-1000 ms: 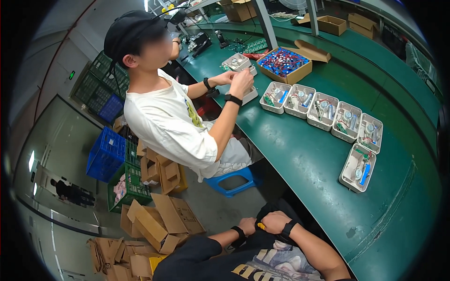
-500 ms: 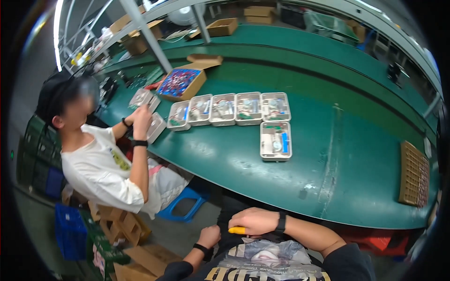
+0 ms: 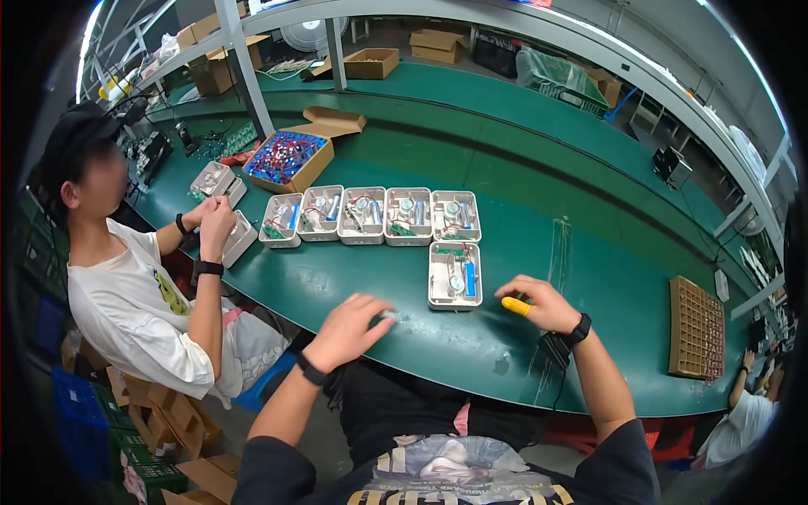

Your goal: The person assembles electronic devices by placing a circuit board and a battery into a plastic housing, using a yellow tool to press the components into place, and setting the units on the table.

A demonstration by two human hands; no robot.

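My left hand point(image 3: 352, 328) hangs open over the near table edge, fingers apart and slightly blurred, with nothing in it. My right hand point(image 3: 543, 305) is held above the table with its fingers loosely bent and apart, empty; one digit wears a yellow finger cot point(image 3: 515, 305). Between my hands, closer to the right one, stands an open white plastic case point(image 3: 438, 290) with a blue cylindrical cell, a round part, wires and a green board inside. Neither hand touches it. Behind it runs a row of several similar open cases point(image 3: 363, 237). A small black box point(image 3: 555, 350) with a cord is beside my right wrist.
At left, a co-worker's hands point(image 3: 212, 220) meet over another white case point(image 3: 240, 240). A carton point(image 3: 296, 178) full of blue and red wired parts stands behind the row. A brown divided tray point(image 3: 680, 332) lies far right, near another person's arm point(image 3: 744, 374).
Both my hands have risen from my lap and moved forward to the table, spreading apart on either side of the nearest case. The view has shifted. The co-worker's hands have come closer together.
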